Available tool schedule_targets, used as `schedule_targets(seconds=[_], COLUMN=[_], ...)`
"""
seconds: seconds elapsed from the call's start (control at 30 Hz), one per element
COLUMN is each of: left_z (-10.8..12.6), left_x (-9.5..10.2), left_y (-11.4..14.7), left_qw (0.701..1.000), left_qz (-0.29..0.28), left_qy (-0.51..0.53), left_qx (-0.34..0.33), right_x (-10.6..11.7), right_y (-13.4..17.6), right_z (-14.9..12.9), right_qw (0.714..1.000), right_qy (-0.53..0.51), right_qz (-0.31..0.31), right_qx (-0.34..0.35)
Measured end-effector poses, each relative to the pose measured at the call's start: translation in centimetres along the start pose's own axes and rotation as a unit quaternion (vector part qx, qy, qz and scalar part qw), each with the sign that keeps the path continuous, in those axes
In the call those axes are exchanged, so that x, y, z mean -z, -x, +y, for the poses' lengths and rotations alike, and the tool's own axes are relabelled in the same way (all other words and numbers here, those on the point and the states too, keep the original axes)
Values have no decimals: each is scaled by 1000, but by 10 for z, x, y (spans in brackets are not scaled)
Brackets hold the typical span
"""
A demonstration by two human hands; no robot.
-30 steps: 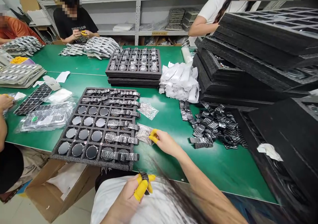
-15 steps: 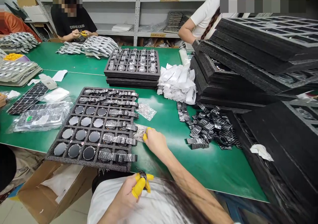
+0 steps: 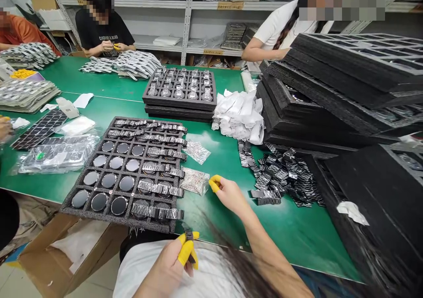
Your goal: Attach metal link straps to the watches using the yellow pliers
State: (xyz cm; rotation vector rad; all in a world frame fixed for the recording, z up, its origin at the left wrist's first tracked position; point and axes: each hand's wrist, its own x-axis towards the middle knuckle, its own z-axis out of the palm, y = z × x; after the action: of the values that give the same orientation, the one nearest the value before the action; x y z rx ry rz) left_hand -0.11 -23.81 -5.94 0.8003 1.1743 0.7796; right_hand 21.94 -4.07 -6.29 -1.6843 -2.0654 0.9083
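Note:
My left hand, with yellow finger cots, is closed on a black metal watch strap near the table's front edge. My right hand, also in yellow cots, has its fingers pinched just right of a clear bag of thin metal pins; anything between the fingertips is too small to make out. A second bag of pins lies behind it. To the left sits a black foam tray of round watch heads, several with black straps laid across the compartments.
Loose black straps lie in a heap to the right, before tall stacked foam trays. White crumpled wrappers and another filled tray stack stand behind. Co-workers sit across the green table. An open carton is below left.
My right hand has drawn back rightward from the bag of pins, fingertips now pinched at its edge. My left hand still holds the strap. The view has shifted slightly.

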Motion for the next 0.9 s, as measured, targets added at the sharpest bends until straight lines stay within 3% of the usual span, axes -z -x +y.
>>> schedule_targets(seconds=[0.13, 0.27, 0.43, 0.6, 0.7, 0.83, 0.9], left_z=[15, 23, 19, 19, 25, 35, 39], left_x=[-4, -1, 0, -7, -9, -6, -4], left_y=[0, 0, 1, -11, -17, -20, -20], left_qw=[1000, 999, 999, 998, 992, 993, 994], left_qz=[-16, -38, 16, 13, 59, 59, 58], left_qy=[-3, -6, -33, 68, 110, 103, 87], left_qx=[15, 24, 23, 8, -16, -28, -29], right_x=[2, 4, 7, 15, 11, -4, -11], right_y=[3, 6, 9, 20, 43, 78, 86], right_z=[6, 9, 12, 4, -12, -38, -48], right_qw=[1000, 998, 995, 988, 948, 847, 815], right_qy=[3, -61, -100, -153, -313, -483, -515], right_qz=[27, 8, -9, 13, -57, -223, -267], right_qx=[0, -8, -1, -11, -4, 1, 1])
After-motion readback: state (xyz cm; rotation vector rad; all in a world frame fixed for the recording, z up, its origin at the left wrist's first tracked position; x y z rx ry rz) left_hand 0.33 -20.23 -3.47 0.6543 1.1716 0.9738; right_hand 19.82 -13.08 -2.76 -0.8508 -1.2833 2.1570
